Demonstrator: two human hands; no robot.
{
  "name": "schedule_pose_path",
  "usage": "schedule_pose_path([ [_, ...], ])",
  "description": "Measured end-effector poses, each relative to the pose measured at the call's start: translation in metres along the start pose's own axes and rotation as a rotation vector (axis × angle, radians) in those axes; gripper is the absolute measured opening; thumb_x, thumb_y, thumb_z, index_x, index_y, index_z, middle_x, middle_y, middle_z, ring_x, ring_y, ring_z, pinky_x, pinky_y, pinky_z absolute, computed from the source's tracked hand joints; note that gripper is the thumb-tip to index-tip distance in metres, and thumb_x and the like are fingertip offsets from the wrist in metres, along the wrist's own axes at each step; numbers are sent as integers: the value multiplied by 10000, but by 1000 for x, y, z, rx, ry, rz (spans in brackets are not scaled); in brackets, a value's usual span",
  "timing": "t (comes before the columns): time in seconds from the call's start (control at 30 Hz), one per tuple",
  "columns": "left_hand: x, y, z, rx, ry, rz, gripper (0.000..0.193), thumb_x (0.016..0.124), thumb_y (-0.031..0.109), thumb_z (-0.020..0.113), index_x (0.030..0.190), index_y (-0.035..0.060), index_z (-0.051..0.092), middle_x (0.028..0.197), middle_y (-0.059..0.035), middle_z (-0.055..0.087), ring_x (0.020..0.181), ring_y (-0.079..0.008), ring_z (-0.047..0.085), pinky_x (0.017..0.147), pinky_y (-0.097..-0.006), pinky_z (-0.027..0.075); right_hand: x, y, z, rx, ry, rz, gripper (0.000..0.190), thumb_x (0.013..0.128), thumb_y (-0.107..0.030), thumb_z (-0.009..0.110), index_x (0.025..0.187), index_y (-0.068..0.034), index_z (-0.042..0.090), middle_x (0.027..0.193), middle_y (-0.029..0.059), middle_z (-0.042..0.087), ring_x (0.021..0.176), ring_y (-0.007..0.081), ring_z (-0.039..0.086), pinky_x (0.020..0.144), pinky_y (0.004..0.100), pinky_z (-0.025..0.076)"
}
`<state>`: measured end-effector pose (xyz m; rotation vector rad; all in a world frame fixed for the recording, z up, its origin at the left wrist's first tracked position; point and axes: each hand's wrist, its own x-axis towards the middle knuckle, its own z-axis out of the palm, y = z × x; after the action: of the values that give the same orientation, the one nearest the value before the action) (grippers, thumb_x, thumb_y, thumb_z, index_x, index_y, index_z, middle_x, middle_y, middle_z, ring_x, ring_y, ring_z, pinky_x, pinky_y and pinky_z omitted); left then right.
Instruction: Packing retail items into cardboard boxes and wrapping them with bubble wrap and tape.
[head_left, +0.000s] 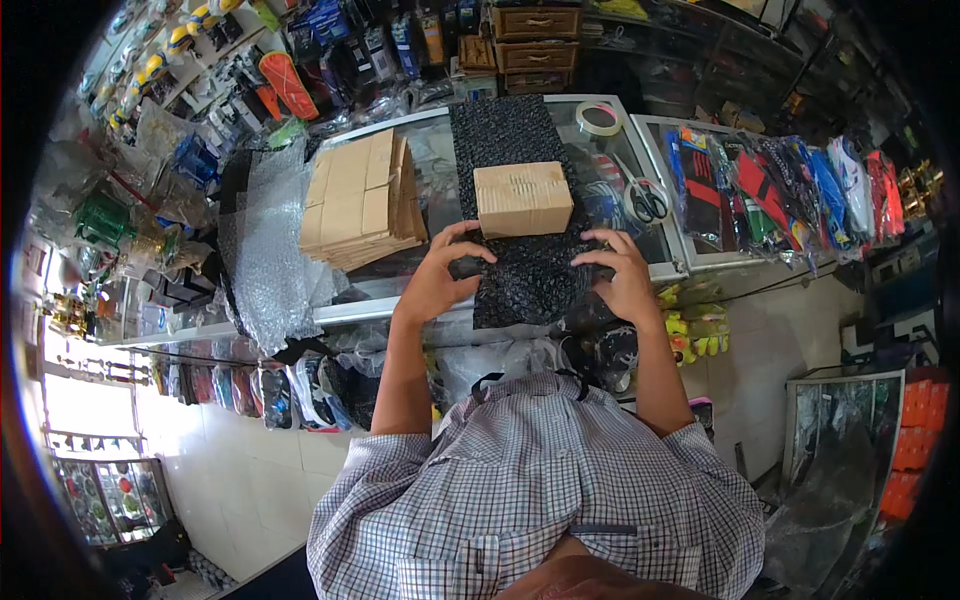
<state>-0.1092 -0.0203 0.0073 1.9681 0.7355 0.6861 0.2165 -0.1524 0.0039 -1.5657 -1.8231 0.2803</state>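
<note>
A small closed cardboard box (523, 199) lies on a long strip of black bubble wrap (504, 135) across a glass-topped counter. At the box's near left corner is my left hand (450, 274), its fingers curved and apart. My right hand (619, 274) is at the near right side of the box, fingers spread over the edge of the wrap. Neither hand grips anything; whether the fingertips touch the wrap is hard to tell. The near end of the wrap hangs over the counter's front edge.
Left of the wrap lie a stack of flattened cardboard (352, 195) and clear bubble wrap (270, 240). To the right are a roll of tape (598, 118), scissors (646, 201) on another roll, and bagged sports goods (772, 187). The counter's metal edge (360, 309) runs before me.
</note>
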Motion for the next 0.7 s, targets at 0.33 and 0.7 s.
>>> schedule_pose_path([
  [0.33,1,25,11,248,369,255,355,669,-13,881,986,127,803,1477,-90,611,1374,-354,488,1148,-473,415,19,-13,5,311,249,-52,147,867,-9,834,1012,-22,815,1121,104,771,1103,317,687,974,437,526],
  [0.7,102,-28,4,-474,339,-57,289,1045,197,762,1262,8,747,1152,-60,750,1048,-122,663,940,-316,544,117,-5,12,559,256,63,313,1033,-197,754,1294,-25,755,1287,94,734,1209,201,663,1052,341,506],
])
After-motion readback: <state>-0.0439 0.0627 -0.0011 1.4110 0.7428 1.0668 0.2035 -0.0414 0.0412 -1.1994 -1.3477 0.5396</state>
